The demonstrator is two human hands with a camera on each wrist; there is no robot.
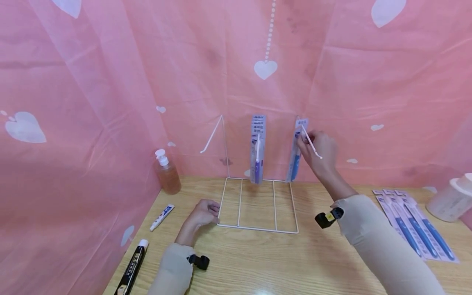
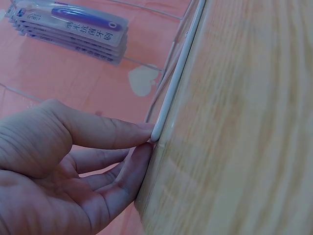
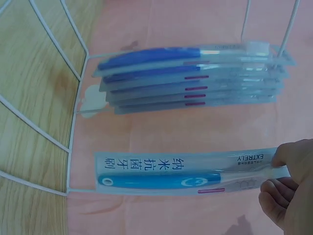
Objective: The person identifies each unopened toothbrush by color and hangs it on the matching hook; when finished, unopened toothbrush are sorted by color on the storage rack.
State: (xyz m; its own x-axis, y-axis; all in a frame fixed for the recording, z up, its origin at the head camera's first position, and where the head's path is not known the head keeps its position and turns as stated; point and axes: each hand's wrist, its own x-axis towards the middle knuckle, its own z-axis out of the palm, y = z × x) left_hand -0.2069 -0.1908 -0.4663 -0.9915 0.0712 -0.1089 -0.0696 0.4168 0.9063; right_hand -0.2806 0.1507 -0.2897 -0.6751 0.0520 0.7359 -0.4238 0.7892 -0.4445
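Note:
A white wire rack [image 1: 258, 229] stands on the wooden table against the pink cloth, with hooks reaching forward. My left hand [image 1: 203, 212] pinches its front left corner between thumb and finger, as the left wrist view shows. On the right hook [image 1: 312, 144] hangs a packaged blue toothbrush [image 3: 156, 180]. Near its top, the fingers of my right hand [image 1: 320, 151] pinch the pack. From the middle hook hangs a stack of packaged purple toothbrushes [image 1: 257, 166], one behind another. The left hook [image 1: 212, 135] bears nothing.
At right on the table lie several packaged blue toothbrushes [image 1: 416, 225], beside a white roll [image 1: 450, 200]. To the left are a pump bottle [image 1: 169, 176], a small toothpaste tube [image 1: 162, 217] and a black tube [image 1: 132, 268]. Pink cloth [image 1: 265, 94] closes off the back.

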